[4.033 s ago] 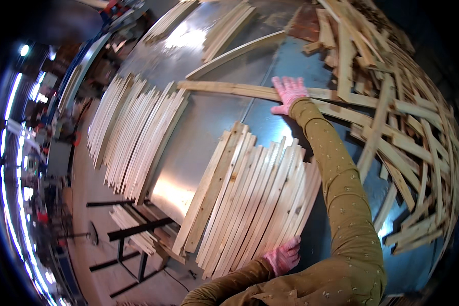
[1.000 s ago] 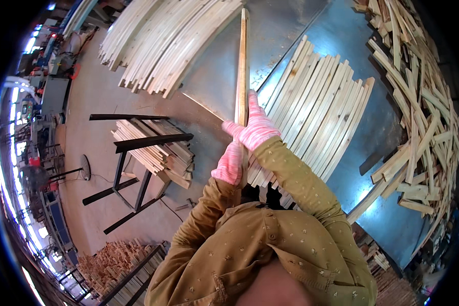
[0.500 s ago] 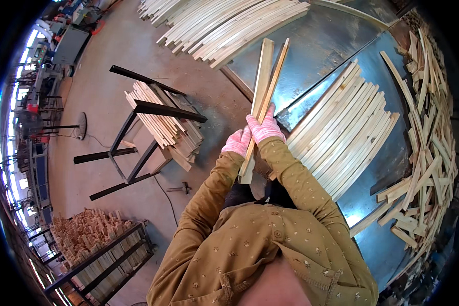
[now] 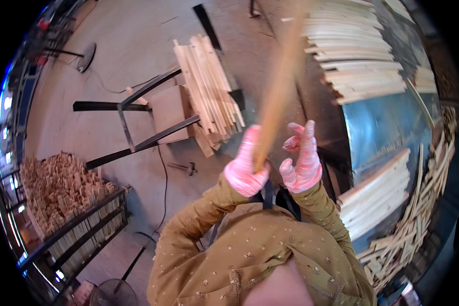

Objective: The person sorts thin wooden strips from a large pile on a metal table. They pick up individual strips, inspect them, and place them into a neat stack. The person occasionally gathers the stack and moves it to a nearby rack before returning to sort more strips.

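Observation:
My left hand (image 4: 245,166), in a pink-and-white knit glove, is closed round the lower end of a long wooden strip (image 4: 279,84). The strip rises away from me and is smeared by motion, so I cannot tell whether it is one piece or more. Just right of it, my right hand (image 4: 305,160) in a matching glove is empty, thumb and fingers apart, not touching the wood. Left of the strip, a bundle of pale wooden strips (image 4: 206,84) rests on a black metal frame (image 4: 158,137).
Rows of strips (image 4: 359,51) and a shorter stack (image 4: 375,188) lie on the shiny metal table (image 4: 377,122) to the right. Offcuts (image 4: 408,234) pile beyond it. At lower left stands a rack of wood pieces (image 4: 69,201). A hammer (image 4: 190,169) and a cable (image 4: 164,194) lie on the floor.
My view has swung left, toward the black frame and its bundle. My right hand has come off the wood and opened. The left hand keeps its grip as the strip moves.

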`<action>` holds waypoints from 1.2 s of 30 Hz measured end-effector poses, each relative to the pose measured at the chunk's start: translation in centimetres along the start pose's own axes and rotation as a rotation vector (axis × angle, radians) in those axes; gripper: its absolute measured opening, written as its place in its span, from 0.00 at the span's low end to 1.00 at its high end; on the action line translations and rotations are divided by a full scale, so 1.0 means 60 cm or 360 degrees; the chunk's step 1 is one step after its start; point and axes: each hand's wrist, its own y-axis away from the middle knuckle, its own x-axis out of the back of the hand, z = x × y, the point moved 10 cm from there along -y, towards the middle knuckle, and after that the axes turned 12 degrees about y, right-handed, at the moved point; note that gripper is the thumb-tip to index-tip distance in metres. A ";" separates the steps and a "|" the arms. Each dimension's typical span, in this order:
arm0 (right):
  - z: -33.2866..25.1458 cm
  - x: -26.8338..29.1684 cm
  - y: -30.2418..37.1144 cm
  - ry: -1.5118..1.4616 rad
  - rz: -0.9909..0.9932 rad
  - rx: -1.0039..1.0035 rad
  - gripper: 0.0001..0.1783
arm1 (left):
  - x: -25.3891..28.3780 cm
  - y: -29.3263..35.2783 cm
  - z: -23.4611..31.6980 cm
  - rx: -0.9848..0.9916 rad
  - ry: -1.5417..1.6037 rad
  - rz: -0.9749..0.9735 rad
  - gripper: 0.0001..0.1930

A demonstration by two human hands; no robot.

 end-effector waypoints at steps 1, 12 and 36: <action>0.007 -0.027 -0.014 -0.0107 0.0064 -0.0067 0.48 | 0.075 -0.004 -0.005 -0.0149 -0.0363 0.0251 0.39; 0.134 -0.095 0.064 0.0378 -0.0430 -0.0537 0.31 | 0.531 -0.037 -0.625 0.0967 -0.0991 0.1057 0.37; 0.634 0.866 0.814 0.1266 0.0503 -0.2546 0.33 | -1.017 -0.151 -0.051 -0.0407 -0.0985 -0.1536 0.41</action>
